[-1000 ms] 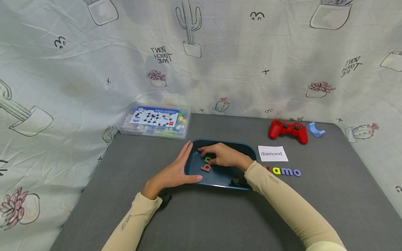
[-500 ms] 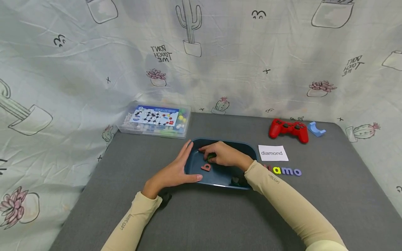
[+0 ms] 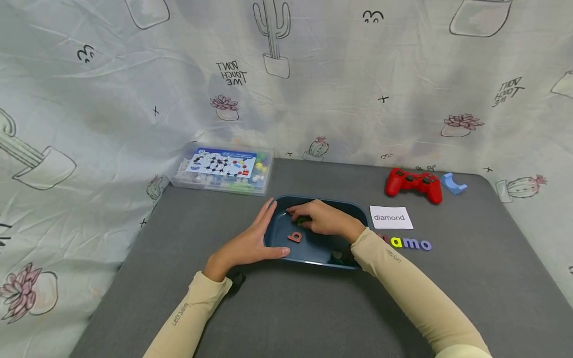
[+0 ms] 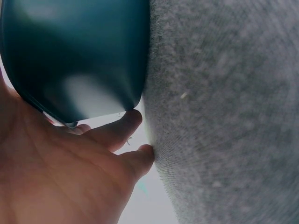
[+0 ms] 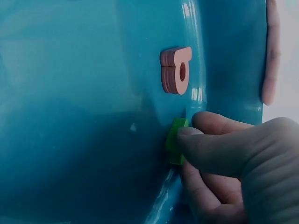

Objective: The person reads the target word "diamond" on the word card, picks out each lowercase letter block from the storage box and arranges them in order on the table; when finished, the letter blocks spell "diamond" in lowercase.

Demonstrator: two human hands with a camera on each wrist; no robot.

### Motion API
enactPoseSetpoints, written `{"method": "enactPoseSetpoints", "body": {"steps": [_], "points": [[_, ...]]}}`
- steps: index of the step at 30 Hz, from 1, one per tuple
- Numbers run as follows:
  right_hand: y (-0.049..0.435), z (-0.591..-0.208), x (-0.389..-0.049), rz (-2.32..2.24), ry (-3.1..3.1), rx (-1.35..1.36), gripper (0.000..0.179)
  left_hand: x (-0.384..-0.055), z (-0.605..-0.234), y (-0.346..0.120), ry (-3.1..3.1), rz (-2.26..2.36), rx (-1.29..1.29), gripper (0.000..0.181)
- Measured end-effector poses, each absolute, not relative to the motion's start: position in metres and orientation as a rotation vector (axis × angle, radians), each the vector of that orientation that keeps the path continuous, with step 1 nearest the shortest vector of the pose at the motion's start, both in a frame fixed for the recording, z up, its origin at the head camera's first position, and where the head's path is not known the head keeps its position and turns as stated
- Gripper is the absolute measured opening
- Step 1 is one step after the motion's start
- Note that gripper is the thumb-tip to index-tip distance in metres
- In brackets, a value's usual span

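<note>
In the head view, my right hand [image 3: 324, 218] reaches into a dark blue tray [image 3: 302, 261] and pinches a green letter n [image 5: 177, 141] between thumb and fingers. The right wrist view shows this letter standing edge-on near the tray's end. Close by, a reddish-brown letter b [image 3: 295, 237] lies on the tray floor. My left hand [image 3: 246, 246] rests against the tray's left end, fingers extended along its outer side and thumb at the near rim. Seen from the left wrist, the fingertips sit by the tray's outer wall.
Right of the tray are a card reading "diamond" [image 3: 391, 217] and a row of letters [image 3: 411, 243], partly hidden by the right sleeve. Behind them lie a red game controller [image 3: 414, 185] and a blue curved piece [image 3: 453, 184]. A clear plastic case [image 3: 221, 169] stands back left.
My right fingers have closed on the green letter n, which lay flat in the tray, and tipped it up. The left hand keeps its place on the tray; the head view has shifted slightly.
</note>
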State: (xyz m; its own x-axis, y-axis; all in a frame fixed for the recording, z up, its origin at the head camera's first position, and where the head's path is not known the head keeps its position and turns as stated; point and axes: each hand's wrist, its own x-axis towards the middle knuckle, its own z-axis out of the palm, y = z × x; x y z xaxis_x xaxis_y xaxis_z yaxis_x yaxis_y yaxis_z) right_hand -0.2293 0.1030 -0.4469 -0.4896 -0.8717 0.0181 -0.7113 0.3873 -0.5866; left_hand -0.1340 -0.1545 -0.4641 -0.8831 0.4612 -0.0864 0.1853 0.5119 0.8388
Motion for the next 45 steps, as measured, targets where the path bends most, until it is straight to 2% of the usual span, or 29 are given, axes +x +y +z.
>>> {"method": "enactPoseSetpoints", "body": {"steps": [11,31,38,45], "points": [[0.104,-0.448,-0.233,-0.77,2.347,-1.394,0.032,-0.136,-0.463,-0.154,2.457,1.311,0.543,0.121],[0.102,-0.449,-0.231,-0.78,2.395,-1.369,0.022,-0.133,-0.459,-0.152,2.429,1.292,0.458,0.12],[0.107,-0.444,-0.227,-0.755,2.39,-1.362,0.034,-0.132,-0.461,-0.152,2.416,1.3,0.474,0.12],[0.119,-0.42,-0.222,-0.834,2.317,-1.272,0.052,-0.132,-0.461,-0.154,2.415,1.301,0.49,0.121]]}}
